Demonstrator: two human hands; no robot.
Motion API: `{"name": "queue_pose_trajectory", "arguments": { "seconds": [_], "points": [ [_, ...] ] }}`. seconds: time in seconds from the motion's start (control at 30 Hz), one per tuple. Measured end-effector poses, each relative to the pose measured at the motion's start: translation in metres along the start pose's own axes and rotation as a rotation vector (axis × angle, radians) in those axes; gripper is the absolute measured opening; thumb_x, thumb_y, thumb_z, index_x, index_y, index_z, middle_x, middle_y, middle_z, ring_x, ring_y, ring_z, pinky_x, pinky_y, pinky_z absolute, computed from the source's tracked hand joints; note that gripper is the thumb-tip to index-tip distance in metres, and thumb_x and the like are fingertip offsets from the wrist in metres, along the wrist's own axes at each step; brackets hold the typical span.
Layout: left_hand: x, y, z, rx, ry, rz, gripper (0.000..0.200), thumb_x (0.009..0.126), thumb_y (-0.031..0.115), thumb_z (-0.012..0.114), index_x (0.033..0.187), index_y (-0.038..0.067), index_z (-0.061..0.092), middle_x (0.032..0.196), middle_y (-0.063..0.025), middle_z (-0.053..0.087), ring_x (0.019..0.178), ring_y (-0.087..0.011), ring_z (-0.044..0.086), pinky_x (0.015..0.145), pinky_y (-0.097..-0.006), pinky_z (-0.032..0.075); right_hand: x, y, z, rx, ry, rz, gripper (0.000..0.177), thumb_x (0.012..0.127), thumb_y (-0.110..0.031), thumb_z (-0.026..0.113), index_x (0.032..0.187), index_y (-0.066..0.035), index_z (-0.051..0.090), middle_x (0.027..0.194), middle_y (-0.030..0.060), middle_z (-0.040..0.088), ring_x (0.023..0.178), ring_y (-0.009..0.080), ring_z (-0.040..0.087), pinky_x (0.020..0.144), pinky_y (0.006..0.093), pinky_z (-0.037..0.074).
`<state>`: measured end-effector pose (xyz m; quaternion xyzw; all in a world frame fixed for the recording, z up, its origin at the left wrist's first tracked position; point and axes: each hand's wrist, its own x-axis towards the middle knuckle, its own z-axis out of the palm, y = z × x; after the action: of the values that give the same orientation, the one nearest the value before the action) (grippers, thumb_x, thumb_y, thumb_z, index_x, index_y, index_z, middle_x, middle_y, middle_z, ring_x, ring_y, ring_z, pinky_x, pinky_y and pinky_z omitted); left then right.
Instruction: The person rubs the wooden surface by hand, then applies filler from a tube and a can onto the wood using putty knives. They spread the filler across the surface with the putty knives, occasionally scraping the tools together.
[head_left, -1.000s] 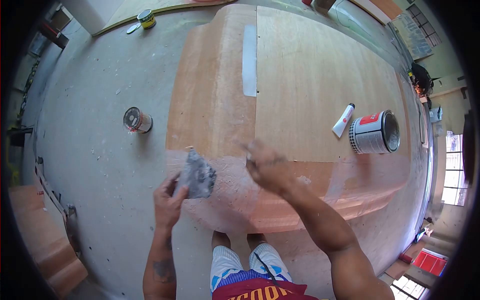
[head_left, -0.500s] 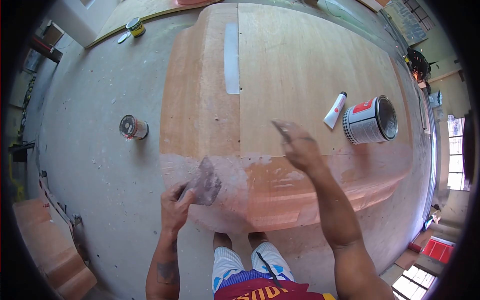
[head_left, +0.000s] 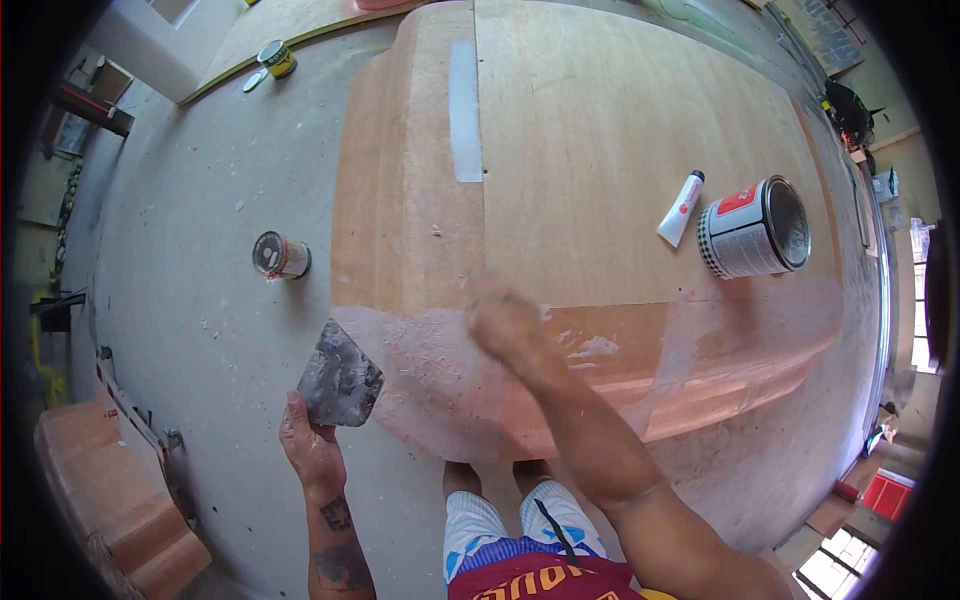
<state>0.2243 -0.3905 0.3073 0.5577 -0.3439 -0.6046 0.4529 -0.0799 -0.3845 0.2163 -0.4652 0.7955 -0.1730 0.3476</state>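
Observation:
My left hand (head_left: 313, 450) grips a grey, smeared flat plate (head_left: 341, 378), its face turned up, beside the left edge of a large wooden panel (head_left: 600, 140). Over the panel's seam, my right hand (head_left: 506, 318) is blurred with its fingers curled; what it holds, if anything, cannot be made out. Pinkish filler (head_left: 430, 350) coats the panel's near left corner and parts of its near edge. A white tube with a black cap (head_left: 681, 209) lies on the panel beside a large open can (head_left: 755, 230) resting on its side or tilted.
On the grey floor at left stands a small can (head_left: 281, 256). Farther back are a yellow can (head_left: 277, 59) and its lid (head_left: 255, 80). A curved wooden piece (head_left: 120, 490) lies at lower left, and a red box (head_left: 886, 494) is at lower right.
My right hand has moved left across the panel. My left hand has shifted left and turned the plate's face upward. The view has shifted slightly.

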Motion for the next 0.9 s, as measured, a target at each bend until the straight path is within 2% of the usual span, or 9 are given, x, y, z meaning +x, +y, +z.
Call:
{"name": "queue_pose_trajectory", "arguments": {
  "seconds": [0.07, 0.17, 0.27, 0.37, 0.43, 0.5, 0.63, 0.73, 0.9],
  "points": [
    [0.004, -0.001, -0.003, -0.044, 0.001, -0.017, 0.053, 0.113, 0.042, 0.049, 0.127, -0.007, 0.064, 0.12, -0.0135, 0.073, 0.107, -0.023, 0.072, 0.093, -0.0385, 0.059, 0.015, -0.019, -0.043, -0.106, 0.217, 0.009, 0.05, 0.1, -0.018, 0.047, 0.149, -0.008, 0.051, 0.14, 0.0231, 0.059, 0.122, 0.0407, 0.062, 0.107, 0.051, 0.048],
    [-0.001, -0.012, 0.003, -0.082, 0.002, -0.058, 0.056, 0.113, 0.045, 0.047, 0.128, -0.006, 0.064, 0.121, -0.014, 0.073, 0.108, -0.0235, 0.072, 0.094, -0.0391, 0.058, 0.07, -0.025, -0.015, -0.262, 0.248, 0.084, 0.052, 0.098, -0.015, 0.05, 0.15, -0.009, 0.051, 0.14, 0.0204, 0.057, 0.122, 0.0394, 0.062, 0.106, 0.0518, 0.049],
    [-0.006, -0.019, 0.015, -0.112, -0.01, -0.06, 0.056, 0.112, 0.046, 0.05, 0.127, -0.006, 0.064, 0.12, -0.0144, 0.073, 0.109, -0.0248, 0.072, 0.094, -0.039, 0.058, 0.065, -0.077, 0.022, -0.55, 0.074, -0.063, 0.057, 0.093, -0.009, 0.053, 0.15, -0.006, 0.05, 0.145, 0.0227, 0.057, 0.127, 0.038, 0.061, 0.107, 0.0472, 0.049],
    [-0.006, -0.023, 0.027, -0.064, 0.018, -0.027, 0.056, 0.111, 0.045, 0.053, 0.124, -0.008, 0.066, 0.119, -0.0127, 0.073, 0.106, -0.0212, 0.071, 0.094, -0.0356, 0.057, 0.067, -0.096, -0.013, -0.044, -0.394, -0.171, 0.063, 0.087, -0.005, 0.055, 0.149, -0.004, 0.052, 0.144, 0.0241, 0.06, 0.131, 0.0363, 0.06, 0.108, 0.045, 0.049],
    [0.006, -0.038, 0.031, 0.059, -0.042, -0.013, 0.053, 0.111, 0.045, 0.055, 0.115, -0.006, 0.069, 0.109, -0.0085, 0.072, 0.097, -0.0157, 0.068, 0.087, -0.0319, 0.055, 0.044, -0.063, -0.037, -0.114, -0.144, -0.17, 0.06, 0.086, -0.006, 0.053, 0.145, -0.002, 0.056, 0.137, 0.0248, 0.066, 0.13, 0.0369, 0.062, 0.109, 0.0448, 0.049],
    [0.022, -0.05, 0.042, 0.204, -0.135, -0.036, 0.051, 0.11, 0.046, 0.056, 0.104, -0.003, 0.071, 0.099, -0.0038, 0.07, 0.088, -0.011, 0.062, 0.079, -0.0291, 0.051, 0.029, -0.012, -0.056, 0.198, 0.271, -0.385, 0.053, 0.087, -0.008, 0.052, 0.139, -0.002, 0.06, 0.13, 0.0228, 0.07, 0.124, 0.0386, 0.065, 0.104, 0.0478, 0.051],
    [0.063, -0.064, 0.107, 0.386, -0.396, -0.125, 0.056, 0.108, 0.052, 0.058, 0.077, 0.006, 0.066, 0.076, 0.0065, 0.055, 0.072, -0.0061, 0.043, 0.061, -0.0277, 0.036, -0.025, 0.055, -0.097, 0.369, 0.046, -0.129, 0.045, 0.094, -0.011, 0.054, 0.137, -0.001, 0.061, 0.122, 0.0204, 0.072, 0.112, 0.0351, 0.069, 0.099, 0.042, 0.052],
    [0.088, -0.065, 0.169, 0.562, -0.658, -0.266, 0.058, 0.108, 0.054, 0.056, 0.088, 0.002, 0.074, 0.083, 0.0043, 0.062, 0.081, -0.0079, 0.053, 0.074, -0.0279, 0.046, -0.066, 0.08, -0.102, 0.627, 0.048, -0.015, 0.043, 0.098, -0.014, 0.057, 0.137, 0.002, 0.06, 0.117, 0.0166, 0.073, 0.106, 0.0273, 0.069, 0.095, 0.0389, 0.053],
    [0.11, -0.084, 0.258, 0.855, -0.998, 0.003, 0.046, 0.103, 0.041, 0.069, 0.115, -0.003, 0.072, 0.094, -0.0018, 0.069, 0.089, -0.0103, 0.06, 0.078, -0.0291, 0.051, -0.097, 0.136, -0.086, 0.78, 0.189, 0.172, 0.042, 0.101, -0.013, 0.057, 0.138, 0.005, 0.059, 0.117, 0.0128, 0.072, 0.106, 0.018, 0.066, 0.093, 0.0354, 0.055]
  ]
}}
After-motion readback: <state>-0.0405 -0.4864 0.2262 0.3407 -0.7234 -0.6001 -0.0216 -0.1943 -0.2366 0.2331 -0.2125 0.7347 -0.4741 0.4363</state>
